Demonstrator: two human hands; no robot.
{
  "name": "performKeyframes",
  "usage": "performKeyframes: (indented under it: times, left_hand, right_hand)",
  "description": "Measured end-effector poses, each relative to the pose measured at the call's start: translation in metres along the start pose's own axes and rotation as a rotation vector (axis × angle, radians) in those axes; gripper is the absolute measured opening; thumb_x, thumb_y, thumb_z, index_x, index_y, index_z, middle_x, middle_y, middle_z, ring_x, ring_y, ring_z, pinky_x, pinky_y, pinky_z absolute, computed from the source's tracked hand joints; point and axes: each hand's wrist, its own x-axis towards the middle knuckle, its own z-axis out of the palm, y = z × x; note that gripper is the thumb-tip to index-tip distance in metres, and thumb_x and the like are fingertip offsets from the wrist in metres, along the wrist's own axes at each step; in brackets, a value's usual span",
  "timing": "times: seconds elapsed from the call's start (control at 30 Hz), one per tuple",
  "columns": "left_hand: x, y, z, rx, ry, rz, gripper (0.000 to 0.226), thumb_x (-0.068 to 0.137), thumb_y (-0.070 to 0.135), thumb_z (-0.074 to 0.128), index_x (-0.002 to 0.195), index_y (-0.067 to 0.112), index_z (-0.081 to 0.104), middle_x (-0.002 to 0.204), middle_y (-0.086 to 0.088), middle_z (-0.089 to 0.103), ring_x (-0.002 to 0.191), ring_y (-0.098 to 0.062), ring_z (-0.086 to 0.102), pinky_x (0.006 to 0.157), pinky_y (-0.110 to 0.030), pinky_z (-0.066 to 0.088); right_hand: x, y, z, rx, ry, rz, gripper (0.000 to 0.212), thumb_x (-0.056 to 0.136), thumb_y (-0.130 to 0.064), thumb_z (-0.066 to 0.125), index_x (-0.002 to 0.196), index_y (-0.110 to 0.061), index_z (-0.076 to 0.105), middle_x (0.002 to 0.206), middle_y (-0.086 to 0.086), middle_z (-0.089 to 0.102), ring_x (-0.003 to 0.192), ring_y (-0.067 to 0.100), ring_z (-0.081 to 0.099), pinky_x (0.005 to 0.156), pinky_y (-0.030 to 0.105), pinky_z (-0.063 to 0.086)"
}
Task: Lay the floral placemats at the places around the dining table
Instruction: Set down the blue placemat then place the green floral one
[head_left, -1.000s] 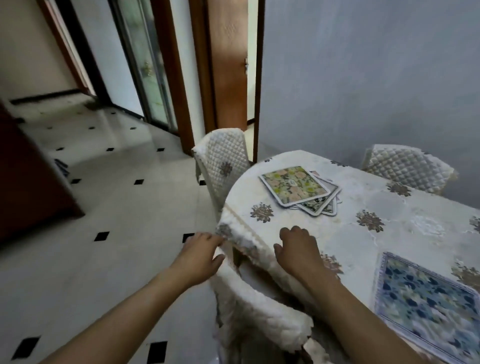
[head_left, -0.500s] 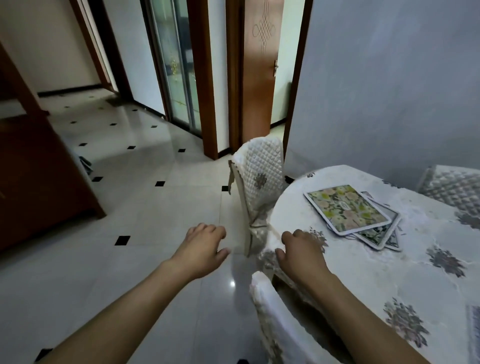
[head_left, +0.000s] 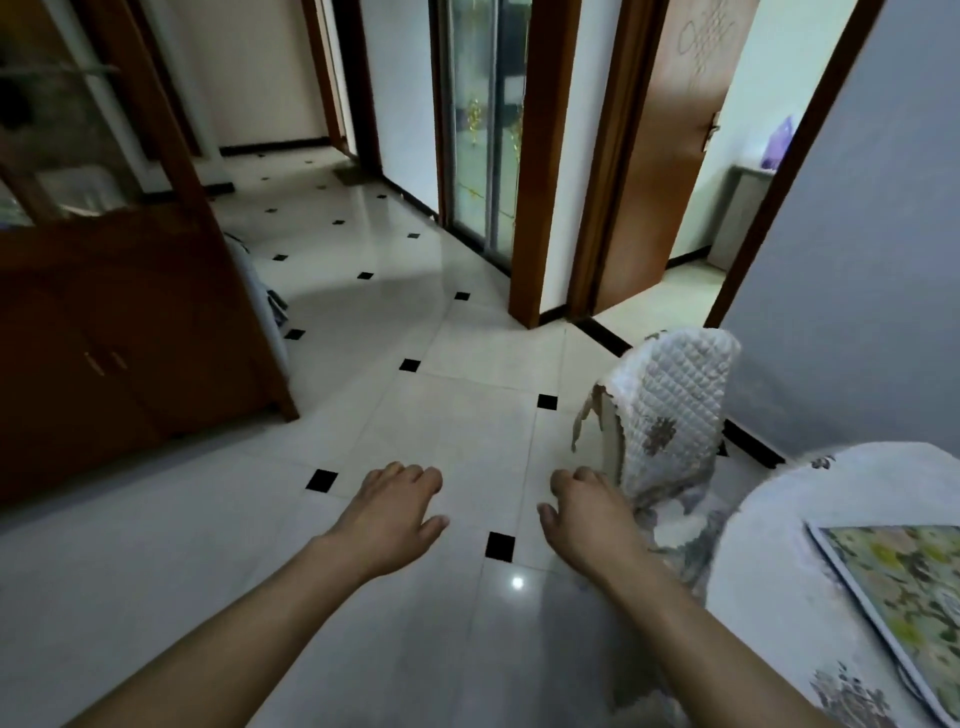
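Observation:
A green and yellow floral placemat (head_left: 906, 597) lies on the white-clothed dining table (head_left: 769, 587) at the right edge of the view, partly cut off by the frame. My left hand (head_left: 392, 512) hovers over the floor tiles, fingers loosely curled and apart, holding nothing. My right hand (head_left: 589, 514) is out in front too, empty, just left of a quilted chair back (head_left: 665, 410) and off the table. Other placemats are out of view.
A wooden cabinet (head_left: 119, 332) stands at the left. White floor tiles with black insets (head_left: 452, 431) spread ahead. A glass sliding door (head_left: 483, 119) and an open wooden door (head_left: 660, 156) are at the back. A grey wall (head_left: 857, 260) runs along the right.
The view has swung left, away from the table. Both hands left the tablecloth's edge and now hover over the floor. The blue placemat and the near chair dropped out of view.

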Motion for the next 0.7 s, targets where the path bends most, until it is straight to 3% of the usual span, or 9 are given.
performKeyframes:
  times: [0.3, 0.53, 0.7]
  left_hand:
    - [0.196, -0.13, -0.021, -0.032, -0.002, 0.174, 0.034, 0.091, 0.048, 0.05, 0.114, 0.023, 0.05, 0.112, 0.002, 0.06, 0.104, -0.02, 0.05, 0.092, -0.034, 0.039]
    - [0.347, -0.112, -0.035, 0.006, -0.021, 0.427, 0.033, 0.091, 0.048, 0.05, 0.112, 0.023, 0.052, 0.108, 0.001, 0.061, 0.101, -0.022, 0.051, 0.091, -0.036, 0.04]
    - [0.464, -0.087, -0.023, 0.017, -0.032, 0.512, 0.034, 0.091, 0.049, 0.05, 0.115, 0.026, 0.051, 0.112, 0.003, 0.06, 0.103, -0.02, 0.051, 0.092, -0.036, 0.04]
  right_hand:
    - [0.174, -0.045, 0.019, -0.007, 0.054, 0.227, 0.027, 0.091, -0.036, 0.051, 0.1, -0.012, 0.056, 0.104, 0.012, 0.06, 0.102, 0.032, 0.054, 0.083, 0.037, 0.045]
    - [0.252, -0.008, 0.004, -0.036, 0.101, 0.459, 0.031, 0.089, -0.037, 0.05, 0.108, -0.015, 0.06, 0.109, 0.013, 0.061, 0.104, 0.033, 0.053, 0.087, 0.039, 0.044]
    - [0.316, 0.062, 0.007, -0.055, 0.145, 0.605, 0.028, 0.089, -0.039, 0.048, 0.105, -0.018, 0.059, 0.103, 0.009, 0.062, 0.101, 0.031, 0.053, 0.082, 0.038, 0.043]
